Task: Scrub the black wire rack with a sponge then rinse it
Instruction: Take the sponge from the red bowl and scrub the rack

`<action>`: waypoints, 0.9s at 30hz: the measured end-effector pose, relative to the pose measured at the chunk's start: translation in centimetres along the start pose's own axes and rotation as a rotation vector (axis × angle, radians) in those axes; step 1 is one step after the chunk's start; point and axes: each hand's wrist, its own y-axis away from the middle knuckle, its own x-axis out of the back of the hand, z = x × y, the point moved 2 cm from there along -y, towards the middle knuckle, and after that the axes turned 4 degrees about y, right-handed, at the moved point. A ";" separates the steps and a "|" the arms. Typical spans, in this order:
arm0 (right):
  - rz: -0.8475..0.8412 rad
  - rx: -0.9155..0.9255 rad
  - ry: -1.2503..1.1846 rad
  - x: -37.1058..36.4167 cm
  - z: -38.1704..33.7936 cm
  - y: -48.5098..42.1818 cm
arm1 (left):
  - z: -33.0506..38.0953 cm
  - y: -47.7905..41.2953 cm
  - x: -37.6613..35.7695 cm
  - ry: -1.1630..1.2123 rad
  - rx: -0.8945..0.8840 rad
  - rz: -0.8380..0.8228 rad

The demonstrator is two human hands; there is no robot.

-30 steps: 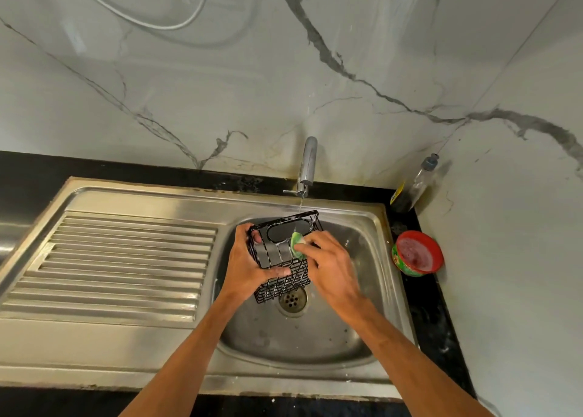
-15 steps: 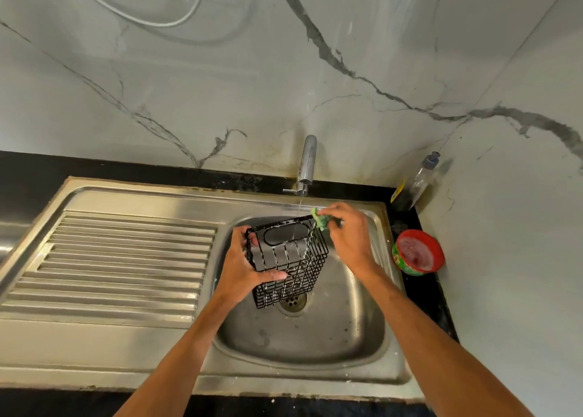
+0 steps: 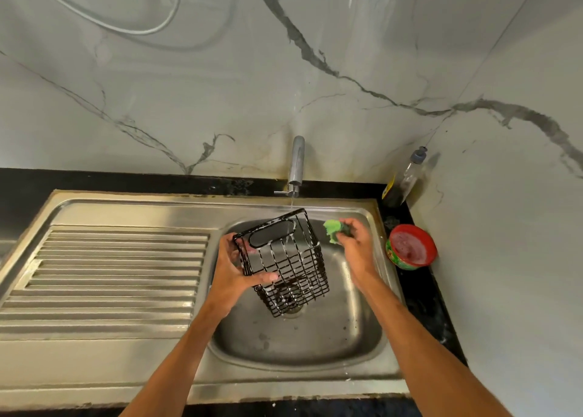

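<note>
The black wire rack, a small basket with suds on its wires, hangs tilted over the sink basin. My left hand grips its left side, thumb across the lower wires. A thin stream of water falls from the tap onto the rack's far top edge. My right hand is to the right of the rack, apart from it, closed on a green sponge.
A ribbed steel draining board lies left of the basin. On the black counter at the right stand a red-rimmed tub of dish paste and a clear soap bottle in the corner. Marble walls rise behind and to the right.
My right hand has pulled the sponge out of the rack and moved it off to the right. The rack has turned and tilted under the water stream, still in my left hand.
</note>
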 end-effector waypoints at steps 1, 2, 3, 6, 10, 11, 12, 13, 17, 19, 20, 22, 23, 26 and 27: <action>-0.066 -0.043 -0.004 -0.7 0.2 -0.3 | 0.0 0.1 0.0 0.014 0.008 -0.006; -0.129 -0.067 0.005 -1.4 0.1 -0.3 | 0.1 0.2 -0.1 0.027 0.018 -0.012; -0.177 -0.065 0.013 -2.0 -0.1 -0.2 | 0.2 0.4 -0.3 0.028 0.024 -0.017; -0.231 -0.012 0.071 -3.1 -1.4 0.7 | 0.4 0.9 -0.4 0.056 0.033 -0.048; -0.275 0.041 0.132 -3.2 -2.1 1.1 | 0.0 0.9 0.9 -0.030 0.111 -0.161; -0.304 0.062 0.154 -3.3 -2.3 1.2 | 0.2 0.7 1.1 -0.109 0.104 -0.184; -0.335 0.088 0.195 -3.6 -2.4 1.3 | 0.4 0.4 1.0 -0.198 0.068 -0.202; -0.364 0.114 0.251 -4.0 -2.5 1.3 | 0.9 0.1 0.6 -0.288 0.016 -0.218; -0.404 0.190 0.430 -5.5 -3.6 1.8 | 3.7 -1.3 -1.8 -0.401 -0.104 -0.286; -0.358 0.215 0.420 -5.5 -4.2 1.6 | 4.2 -1.6 -2.0 -0.437 -0.150 -0.239; -0.329 0.235 0.422 -5.4 -4.6 1.6 | 4.3 -1.7 -1.8 -0.448 -0.162 -0.213; -0.243 0.326 0.439 -5.4 -5.6 2.2 | 4.4 -1.9 -1.7 -0.461 -0.174 -0.168; -0.186 0.403 0.471 -5.5 -5.9 2.9 | 4.4 -1.9 -1.8 -0.457 -0.181 -0.151; -0.171 0.679 0.651 -6.8 -5.4 6.4 | 4.5 -2.3 -2.0 -0.451 -0.213 -0.119; -0.206 0.733 0.674 -6.9 -5.0 7.4 | 4.6 -2.4 -2.0 -0.454 -0.213 -0.111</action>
